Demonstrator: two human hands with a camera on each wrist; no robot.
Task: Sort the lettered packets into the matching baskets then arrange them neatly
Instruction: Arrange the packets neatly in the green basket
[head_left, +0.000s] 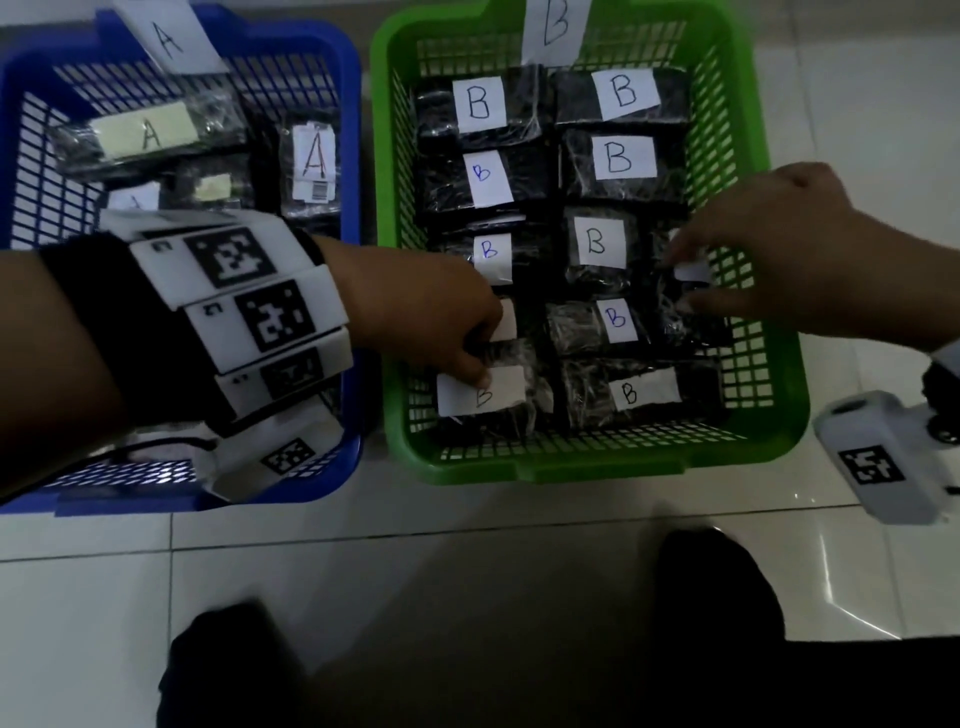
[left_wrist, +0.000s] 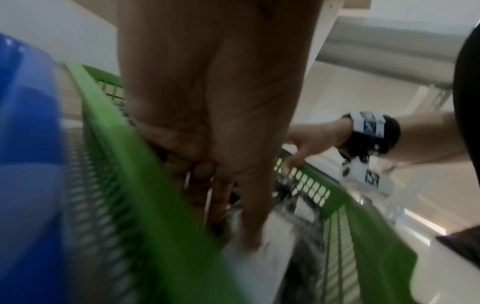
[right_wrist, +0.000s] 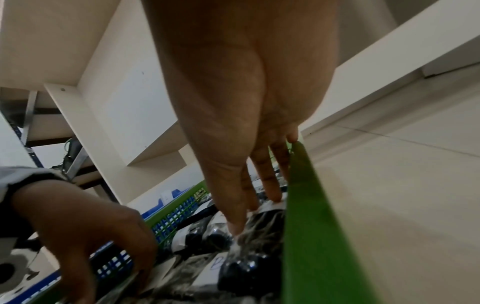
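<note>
A green basket (head_left: 571, 467) with a "B" card (head_left: 558, 26) holds several black plastic-wrapped packets with white B labels, laid in two columns. My left hand (head_left: 480, 364) reaches into its near-left corner. The fingers curl round a packet there and the thumb presses on the front packet's label (head_left: 506, 389). The left wrist view shows this left hand (left_wrist: 233, 226) with its thumb on the white label. My right hand (head_left: 680, 283) pinches a packet (head_left: 675, 322) against the basket's right wall, thumb and fingers on either side of its small label. In the right wrist view the right hand (right_wrist: 254, 214) touches that packet.
A blue basket (head_left: 348, 130) with an "A" card (head_left: 166, 36) stands directly left of the green one and holds several A packets (head_left: 148, 135). Both sit on white floor tiles. My dark-clad legs (head_left: 722, 587) are near the front. A white wrist camera (head_left: 883, 457) hangs right of the green basket.
</note>
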